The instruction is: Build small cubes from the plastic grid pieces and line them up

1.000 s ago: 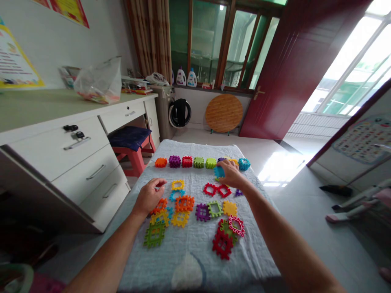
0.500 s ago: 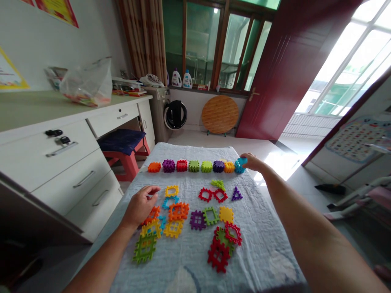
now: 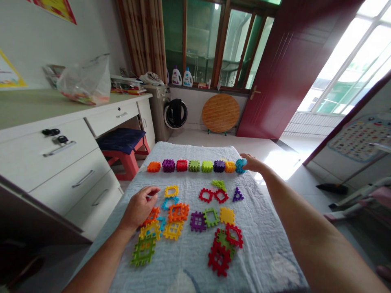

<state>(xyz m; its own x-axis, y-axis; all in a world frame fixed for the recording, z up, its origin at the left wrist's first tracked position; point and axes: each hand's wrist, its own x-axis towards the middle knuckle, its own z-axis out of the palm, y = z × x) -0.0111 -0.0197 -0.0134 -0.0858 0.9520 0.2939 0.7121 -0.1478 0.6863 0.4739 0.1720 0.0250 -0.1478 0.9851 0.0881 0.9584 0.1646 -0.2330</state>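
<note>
Behind everything, to the right, a dark red door (image 3: 281, 73), with a wood-framed window (image 3: 201, 40) beside it. Along the left side, a white desk (image 3: 91, 175) with drawers. In front, spread under all the building pieces, a pale blue cloth (image 3: 259, 252). Past its far edge, a front-loading washing machine (image 3: 159, 112) and a round wooden tabletop (image 3: 220, 113) on edge against the wall. Next to the desk, a pink stool (image 3: 130, 165) with a dark blue cushion; on the desk, a clear plastic bag (image 3: 88, 83).

At the right end of the row, against the blue stack (image 3: 241, 165), the right hand (image 3: 252, 162), with fingertips partly hidden; cannot tell whether pinching a tile or only touching. Near left on the cloth, beside the orange tile (image 3: 152, 215), the left hand (image 3: 139, 205), with fingers loosely curled, thumb apart from them and nothing between.

Across the far part of the cloth, in one row from the left: orange (image 3: 153, 167), purple, red, two green, dark purple, yellow and blue stacks of notched plastic tiles. Nearer, lying loose: a green window tile (image 3: 143, 249) overlapping a yellow one, a red window tile (image 3: 219, 260) over a green one, a purple window tile (image 3: 198, 221) and a solid yellow tile (image 3: 227, 216). Smallest, toward the right, a purple triangle (image 3: 238, 198)
</note>
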